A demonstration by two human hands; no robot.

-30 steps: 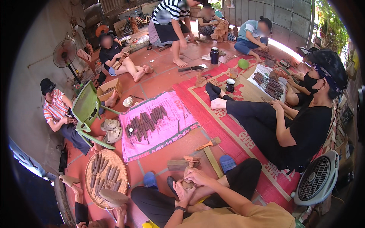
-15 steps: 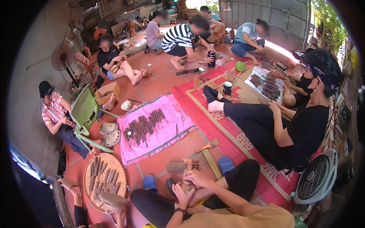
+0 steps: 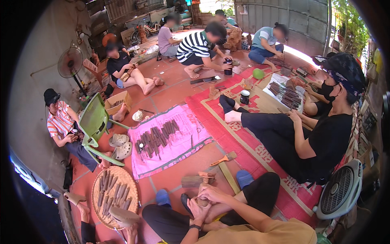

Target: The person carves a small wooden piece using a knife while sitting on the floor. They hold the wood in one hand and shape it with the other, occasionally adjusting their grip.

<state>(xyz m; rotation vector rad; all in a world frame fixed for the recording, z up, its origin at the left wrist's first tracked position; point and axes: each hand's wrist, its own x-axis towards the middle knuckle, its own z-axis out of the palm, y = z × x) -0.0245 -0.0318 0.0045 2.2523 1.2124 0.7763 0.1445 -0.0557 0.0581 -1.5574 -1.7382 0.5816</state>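
On my left, a round basket (image 3: 101, 211) and pink cloth (image 3: 187, 122) already hold many finished sticks. At my knees, my left hand (image 3: 198, 210) and right hand (image 3: 212, 194) clasp one small wooden piece (image 3: 202, 201), unfinished, I judge.

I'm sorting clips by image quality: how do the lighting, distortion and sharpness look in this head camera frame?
Head view: strong fisheye, with a black rim all round and the red mat edges bowed. Daylight is blown out at the top by the metal gate and on the floor below it. The centre is fairly sharp: the sticks on the pink cloth read clearly. Both hands sit low in frame, evenly lit, without hard shadows.
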